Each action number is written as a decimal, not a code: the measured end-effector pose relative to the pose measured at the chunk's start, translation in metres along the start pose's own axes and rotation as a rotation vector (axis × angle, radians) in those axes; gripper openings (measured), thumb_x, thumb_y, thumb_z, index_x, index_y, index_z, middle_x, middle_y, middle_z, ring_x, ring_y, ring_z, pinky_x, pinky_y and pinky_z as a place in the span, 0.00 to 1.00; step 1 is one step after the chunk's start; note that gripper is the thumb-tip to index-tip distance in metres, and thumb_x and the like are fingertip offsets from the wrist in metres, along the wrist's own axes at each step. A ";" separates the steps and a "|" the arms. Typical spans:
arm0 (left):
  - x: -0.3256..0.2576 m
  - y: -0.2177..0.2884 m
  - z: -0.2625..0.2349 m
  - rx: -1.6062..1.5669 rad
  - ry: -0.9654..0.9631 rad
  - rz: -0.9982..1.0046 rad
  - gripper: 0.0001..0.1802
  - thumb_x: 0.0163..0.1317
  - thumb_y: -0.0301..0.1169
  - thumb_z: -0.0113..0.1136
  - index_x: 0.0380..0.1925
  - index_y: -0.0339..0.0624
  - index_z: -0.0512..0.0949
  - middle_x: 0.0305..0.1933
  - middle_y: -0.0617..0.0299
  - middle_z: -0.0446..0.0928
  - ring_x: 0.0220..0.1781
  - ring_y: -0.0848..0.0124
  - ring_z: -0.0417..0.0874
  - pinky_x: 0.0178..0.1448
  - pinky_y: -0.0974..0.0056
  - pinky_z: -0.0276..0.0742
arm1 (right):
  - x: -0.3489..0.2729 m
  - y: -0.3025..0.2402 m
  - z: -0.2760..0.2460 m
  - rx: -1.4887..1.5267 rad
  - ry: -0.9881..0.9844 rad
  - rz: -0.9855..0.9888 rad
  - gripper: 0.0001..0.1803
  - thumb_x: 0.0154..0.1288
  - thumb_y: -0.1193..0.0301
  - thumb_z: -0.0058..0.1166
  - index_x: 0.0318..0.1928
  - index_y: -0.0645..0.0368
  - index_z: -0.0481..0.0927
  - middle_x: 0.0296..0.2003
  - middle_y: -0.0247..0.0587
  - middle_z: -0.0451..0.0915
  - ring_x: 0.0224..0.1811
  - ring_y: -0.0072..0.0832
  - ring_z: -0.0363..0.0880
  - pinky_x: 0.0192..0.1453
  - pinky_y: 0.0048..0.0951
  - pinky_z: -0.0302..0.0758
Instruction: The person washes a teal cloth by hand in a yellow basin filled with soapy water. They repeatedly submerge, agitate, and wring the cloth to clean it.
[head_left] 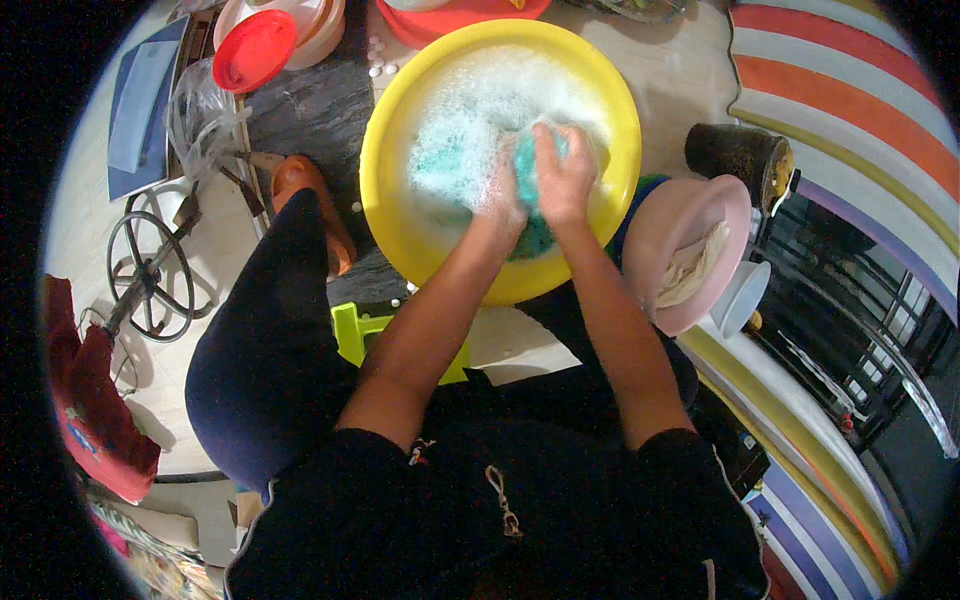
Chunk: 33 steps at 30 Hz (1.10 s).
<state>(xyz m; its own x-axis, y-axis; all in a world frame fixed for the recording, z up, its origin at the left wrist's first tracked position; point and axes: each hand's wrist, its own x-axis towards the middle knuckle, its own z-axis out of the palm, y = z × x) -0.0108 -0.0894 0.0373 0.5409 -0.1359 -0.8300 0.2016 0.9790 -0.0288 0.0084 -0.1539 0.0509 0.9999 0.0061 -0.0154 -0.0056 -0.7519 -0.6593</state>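
Both hands work in a yellow basin full of white suds, set on the floor just beyond the person's knees. The right hand is closed over a teal cloth, fingers curled and pressing it down near the basin's right side. The left hand lies just beside it, touching the same cloth, wet with foam (whether its fingers grip or only press I cannot tell). More of the teal cloth shows through the suds to the left. Right of the basin sits a pink basin holding a pale wrung cloth. On the far left lies a red lid. A lime-green stool shows between the knees.
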 end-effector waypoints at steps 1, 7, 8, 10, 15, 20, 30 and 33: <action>0.005 -0.002 -0.004 0.028 -0.010 0.012 0.15 0.62 0.45 0.49 0.36 0.46 0.75 0.33 0.62 0.75 0.35 0.67 0.75 0.43 0.63 0.73 | 0.008 0.005 -0.001 -0.008 -0.016 0.149 0.19 0.58 0.57 0.54 0.36 0.63 0.75 0.34 0.53 0.76 0.38 0.47 0.74 0.45 0.40 0.69; -0.005 0.010 0.019 0.636 -0.068 0.237 0.24 0.61 0.47 0.52 0.48 0.39 0.71 0.49 0.55 0.72 0.49 0.60 0.71 0.55 0.60 0.67 | 0.006 0.041 -0.019 0.035 0.138 0.408 0.21 0.62 0.55 0.48 0.39 0.63 0.75 0.37 0.54 0.77 0.41 0.46 0.75 0.47 0.38 0.69; 0.018 0.014 0.011 1.027 -0.149 0.276 0.24 0.62 0.46 0.50 0.49 0.39 0.71 0.51 0.53 0.71 0.51 0.58 0.70 0.57 0.60 0.65 | -0.001 0.046 -0.019 -0.074 0.148 0.343 0.21 0.63 0.55 0.47 0.41 0.63 0.74 0.37 0.54 0.76 0.41 0.48 0.74 0.48 0.41 0.69; 0.069 0.017 -0.013 1.622 -0.253 0.384 0.23 0.63 0.44 0.47 0.50 0.40 0.71 0.54 0.50 0.69 0.54 0.55 0.69 0.60 0.57 0.63 | -0.025 0.062 -0.008 -0.147 0.078 0.182 0.21 0.64 0.56 0.45 0.43 0.63 0.73 0.39 0.54 0.75 0.43 0.49 0.73 0.49 0.42 0.68; 0.064 0.004 -0.023 1.823 -0.054 1.003 0.21 0.65 0.44 0.41 0.48 0.42 0.72 0.56 0.47 0.68 0.57 0.52 0.68 0.64 0.51 0.58 | -0.016 0.052 0.013 -0.415 -0.281 0.550 0.17 0.66 0.63 0.35 0.46 0.62 0.71 0.44 0.57 0.72 0.48 0.51 0.71 0.50 0.45 0.67; 0.046 0.021 -0.007 0.954 -0.213 0.497 0.22 0.65 0.45 0.40 0.49 0.42 0.72 0.54 0.48 0.70 0.56 0.54 0.69 0.63 0.53 0.60 | -0.002 0.103 0.010 -0.622 -0.463 0.215 0.17 0.64 0.67 0.35 0.37 0.62 0.78 0.39 0.54 0.76 0.45 0.47 0.74 0.47 0.43 0.70; 0.026 0.004 -0.023 0.031 -0.421 -0.089 0.23 0.65 0.47 0.36 0.49 0.44 0.71 0.50 0.51 0.72 0.54 0.58 0.72 0.60 0.55 0.66 | -0.055 -0.045 -0.018 -0.262 -0.131 -0.253 0.24 0.43 0.61 0.66 0.43 0.56 0.79 0.39 0.47 0.76 0.41 0.42 0.73 0.49 0.37 0.71; 0.011 -0.001 -0.001 0.146 -0.094 -0.126 0.24 0.66 0.47 0.35 0.49 0.44 0.71 0.49 0.51 0.73 0.53 0.59 0.72 0.59 0.56 0.68 | 0.000 -0.015 -0.006 -0.062 0.003 0.042 0.19 0.49 0.63 0.63 0.40 0.59 0.78 0.38 0.50 0.74 0.41 0.41 0.73 0.49 0.33 0.69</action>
<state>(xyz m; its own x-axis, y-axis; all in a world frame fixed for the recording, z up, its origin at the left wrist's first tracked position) -0.0062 -0.0914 0.0274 0.5761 -0.2762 -0.7693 0.3849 0.9220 -0.0428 0.0082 -0.1468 0.0657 0.9988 -0.0281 -0.0403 -0.0469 -0.7910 -0.6100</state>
